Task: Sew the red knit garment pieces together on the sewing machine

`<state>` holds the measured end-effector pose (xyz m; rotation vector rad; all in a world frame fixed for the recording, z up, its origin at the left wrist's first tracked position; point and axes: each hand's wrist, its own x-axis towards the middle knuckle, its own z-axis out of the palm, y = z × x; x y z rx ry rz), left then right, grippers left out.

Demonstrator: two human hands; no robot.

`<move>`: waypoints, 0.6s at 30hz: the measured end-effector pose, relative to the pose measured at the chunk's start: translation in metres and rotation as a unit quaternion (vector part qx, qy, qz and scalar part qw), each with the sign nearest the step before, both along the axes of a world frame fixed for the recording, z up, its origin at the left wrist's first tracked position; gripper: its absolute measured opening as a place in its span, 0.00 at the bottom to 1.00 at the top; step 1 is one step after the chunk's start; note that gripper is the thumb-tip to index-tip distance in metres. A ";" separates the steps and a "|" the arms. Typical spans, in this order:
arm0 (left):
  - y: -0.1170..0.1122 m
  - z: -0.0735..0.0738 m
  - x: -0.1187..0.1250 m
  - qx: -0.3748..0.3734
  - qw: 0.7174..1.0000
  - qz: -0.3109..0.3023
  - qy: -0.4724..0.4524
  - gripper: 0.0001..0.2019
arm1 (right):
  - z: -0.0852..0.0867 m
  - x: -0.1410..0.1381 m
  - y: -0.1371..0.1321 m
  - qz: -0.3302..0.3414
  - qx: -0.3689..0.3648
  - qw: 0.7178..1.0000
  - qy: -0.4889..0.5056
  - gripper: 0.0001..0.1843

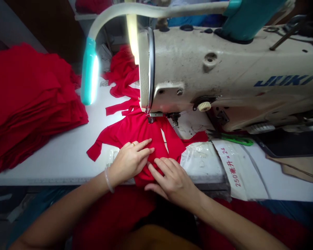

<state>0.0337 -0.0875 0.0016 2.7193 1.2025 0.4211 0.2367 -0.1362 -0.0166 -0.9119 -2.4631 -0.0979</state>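
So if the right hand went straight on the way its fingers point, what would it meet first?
Most likely the left hand, just ahead of the right hand on the red fabric; the gap is unclear.

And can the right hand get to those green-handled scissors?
Probably yes: the right hand rests on the red fabric, and the green-handled scissors lie off to its right, with nothing tall between. It would have to leave the fabric, though.
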 end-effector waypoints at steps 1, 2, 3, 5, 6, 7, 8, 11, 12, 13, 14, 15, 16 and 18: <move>0.004 0.000 0.000 0.009 1.000 0.000 0.007 0.15 | 0.001 0.000 0.004 -0.004 0.005 1.000 -0.006 0.24; 0.009 -0.001 0.000 0.020 1.000 0.000 0.013 0.15 | 0.001 0.000 0.007 -0.006 0.009 1.000 -0.013 0.24; 0.013 -0.002 0.001 0.033 0.999 -0.001 0.017 0.15 | 0.001 -0.001 0.011 -0.008 0.012 1.000 -0.020 0.24; 0.022 -0.003 0.001 0.054 0.998 -0.002 0.018 0.15 | 0.001 -0.002 0.017 -0.013 0.013 0.999 -0.030 0.24; 0.026 -0.004 0.001 0.060 0.998 -0.002 0.017 0.15 | 0.000 -0.004 0.020 -0.020 0.011 0.999 -0.033 0.24; 0.030 -0.004 0.000 0.063 0.998 -0.002 0.018 0.15 | -0.001 -0.005 0.022 -0.027 0.008 0.999 -0.034 0.24; 0.034 -0.004 0.000 0.064 0.998 -0.002 0.020 0.15 | -0.002 -0.007 0.025 -0.035 0.005 0.999 -0.035 0.24; 0.047 -0.005 -0.003 0.065 0.998 -0.007 0.027 0.15 | -0.005 -0.012 0.033 -0.050 0.006 0.998 -0.036 0.27; 0.052 -0.005 -0.005 0.068 0.997 -0.010 0.029 0.15 | -0.006 -0.014 0.036 -0.053 0.008 0.998 -0.037 0.28; 0.057 -0.005 -0.006 0.072 0.997 -0.012 0.030 0.15 | -0.006 -0.016 0.040 -0.057 0.009 0.998 -0.040 0.28; 0.061 -0.006 -0.008 0.078 0.996 -0.014 0.030 0.15 | -0.006 -0.018 0.043 -0.062 0.007 0.997 -0.045 0.29; 0.066 -0.006 -0.009 0.082 0.996 -0.016 0.029 0.14 | -0.006 -0.019 0.047 -0.068 0.002 0.996 -0.051 0.29; 0.071 -0.007 -0.011 0.085 0.996 -0.018 0.027 0.14 | -0.005 -0.021 0.052 -0.076 -0.003 0.995 -0.058 0.30; 0.081 -0.007 -0.013 0.084 0.996 -0.023 0.020 0.15 | -0.005 -0.026 0.060 -0.089 -0.011 0.994 -0.069 0.31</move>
